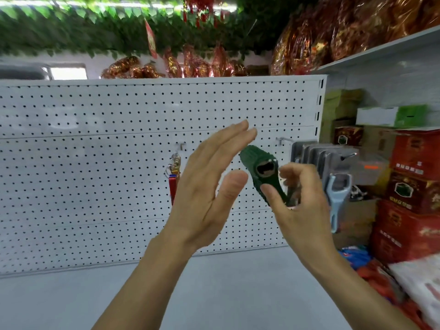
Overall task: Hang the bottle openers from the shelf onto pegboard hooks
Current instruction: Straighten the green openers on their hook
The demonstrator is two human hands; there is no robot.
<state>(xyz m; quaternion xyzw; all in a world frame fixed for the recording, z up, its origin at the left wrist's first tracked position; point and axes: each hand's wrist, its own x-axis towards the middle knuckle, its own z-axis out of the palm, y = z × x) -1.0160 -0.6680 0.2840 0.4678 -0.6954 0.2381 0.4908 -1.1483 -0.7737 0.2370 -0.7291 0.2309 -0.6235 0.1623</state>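
1. White pegboard (95, 163) is seen across the far wall, filling the left and centre of the view; a grey shelf (214, 294) lies below it, nearer the camera.
2. Red boxes (414, 191) are stacked at the right, past the pegboard's edge; bagged goods are seen below them, blurred.
3. Left hand (202, 191) is raised in front of the pegboard, fingers straight and spread loosely, palm turned right. Nothing is held by it; it stands just left of the opener, and contact cannot be made out.
4. Right hand (297, 198) is held up beside the left one, fingers curled. The green bottle opener (259, 170) is pinched at its lower end between thumb and fingers.
5. The green bottle opener is tilted, with its rounded head up and to the left, between the two hands, in front of the pegboard. Its metal-lined opening faces the camera. It is not on any hook.
6. A light blue opener (338, 198) is hung at the right end of the pegboard, below a row of grey carded packs (316, 156) on a hook (283, 140).
7. A red-handled item with key rings (173, 177) is hung from a second hook (180, 146), just left of the left hand.
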